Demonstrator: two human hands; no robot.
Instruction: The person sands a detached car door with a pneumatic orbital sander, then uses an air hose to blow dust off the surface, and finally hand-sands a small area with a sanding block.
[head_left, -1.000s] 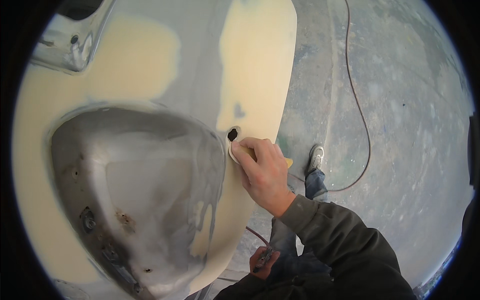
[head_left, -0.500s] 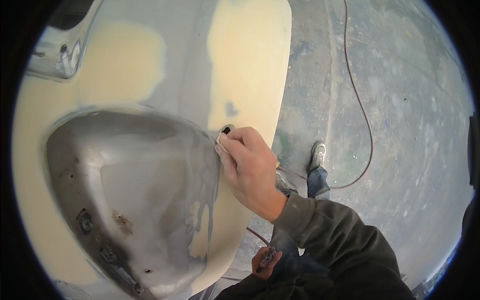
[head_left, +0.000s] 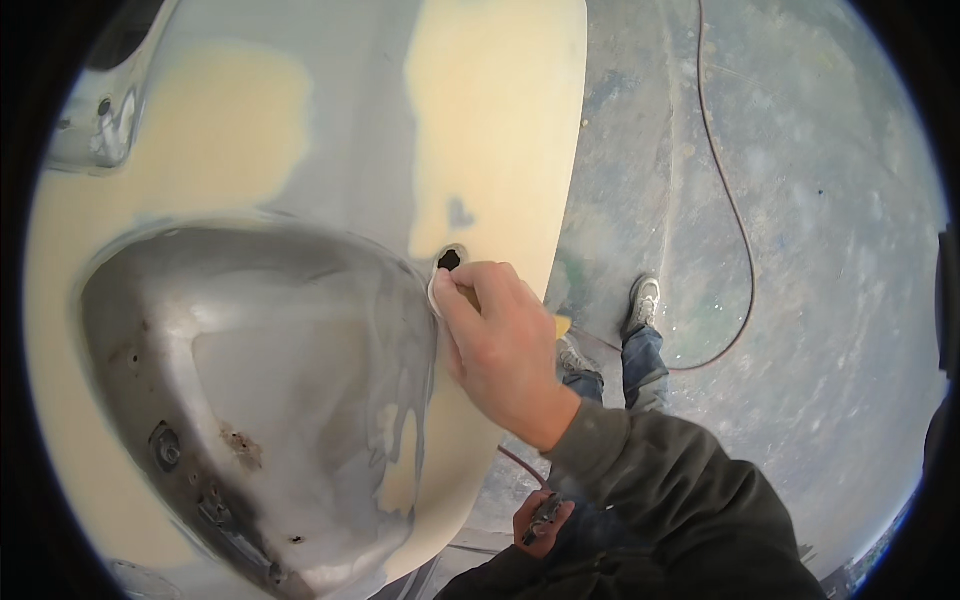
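Filler-coated car body panel [head_left: 490, 130] in front of the person looks largely smoothed, yet the right hand [head_left: 500, 345], closed on a pale sanding pad [head_left: 440, 290], works beside a small hole [head_left: 450, 260], so that edge seems unfinished, while the left hand [head_left: 535, 520] grips a small dark tool.

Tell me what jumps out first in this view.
The right hand at centre presses a small pale sanding sheet on a car panel patched with cream filler, just below a small dark hole. Left of it, a bare-metal hollow; the left hand holds something low down.
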